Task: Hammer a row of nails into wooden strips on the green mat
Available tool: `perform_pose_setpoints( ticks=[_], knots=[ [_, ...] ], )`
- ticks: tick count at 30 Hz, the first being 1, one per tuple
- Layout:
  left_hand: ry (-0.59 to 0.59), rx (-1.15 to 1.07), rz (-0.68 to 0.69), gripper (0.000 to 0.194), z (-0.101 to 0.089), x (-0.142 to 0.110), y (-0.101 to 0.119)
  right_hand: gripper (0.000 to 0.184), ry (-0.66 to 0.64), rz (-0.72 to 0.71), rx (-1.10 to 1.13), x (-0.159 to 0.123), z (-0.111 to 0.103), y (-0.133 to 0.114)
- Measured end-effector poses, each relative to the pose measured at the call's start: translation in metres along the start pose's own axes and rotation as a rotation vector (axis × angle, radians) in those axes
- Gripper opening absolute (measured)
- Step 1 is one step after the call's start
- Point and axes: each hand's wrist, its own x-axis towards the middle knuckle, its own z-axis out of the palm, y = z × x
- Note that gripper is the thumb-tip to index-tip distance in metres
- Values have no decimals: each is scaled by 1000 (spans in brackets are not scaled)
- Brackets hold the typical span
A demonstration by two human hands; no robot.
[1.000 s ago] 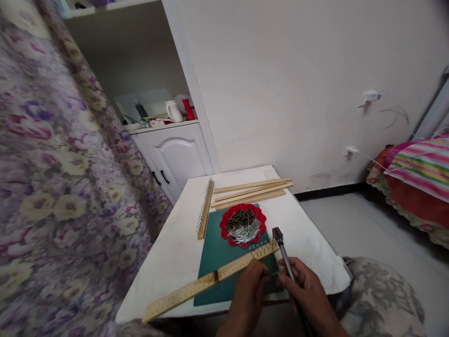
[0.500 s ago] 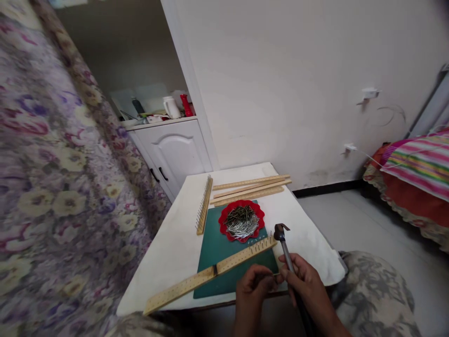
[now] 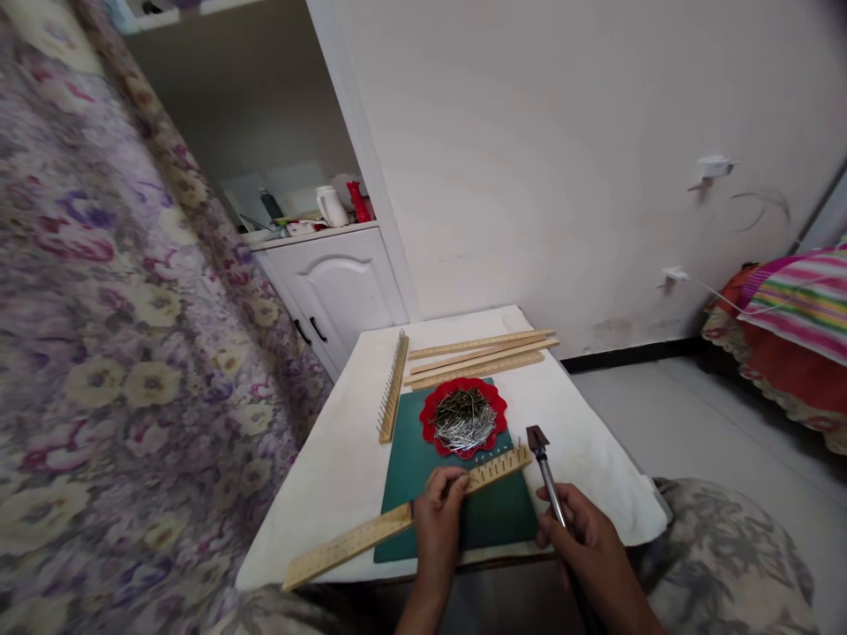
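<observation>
My left hand [image 3: 440,507] is at the perforated wooden strip [image 3: 350,540], its thumb and fingers pinched on a nail at the end of the nail rows; the fingers mostly hide it. Several nails [image 3: 496,465] stand upright in the strip's right end. The strip lies slantwise over a green mat [image 3: 410,432]. My right hand [image 3: 582,534] is wrapped round the handle of a claw hammer [image 3: 549,481], its head raised just right of the strip's end. Behind the strip, a red scalloped dish [image 3: 427,429] holds dark and silvery nails [image 3: 467,419].
On the white-covered table [image 3: 318,476], another strip [image 3: 395,388] full of nails lies at the left. Several wooden strips [image 3: 483,353] lie at the back. A floral curtain [image 3: 132,353] hangs left, beside a white cabinet [image 3: 344,282]. A bed [image 3: 794,309] stands right.
My left hand has moved left and forward from beside my right hand onto the wooden strip, bringing the nail. The hammer head has turned slightly. The view has shifted a little.
</observation>
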Motion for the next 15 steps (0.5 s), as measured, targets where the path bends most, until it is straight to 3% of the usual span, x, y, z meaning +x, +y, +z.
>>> perform_pose_setpoints(
  ticks=[5, 15],
  knots=[
    [-49, 208, 117, 22, 4, 14, -7, 34, -25, 0, 0, 1, 0, 8],
    [-65, 311, 143, 23, 8, 16, -17, 34, 11, 6, -6, 1, 0, 3]
  ],
)
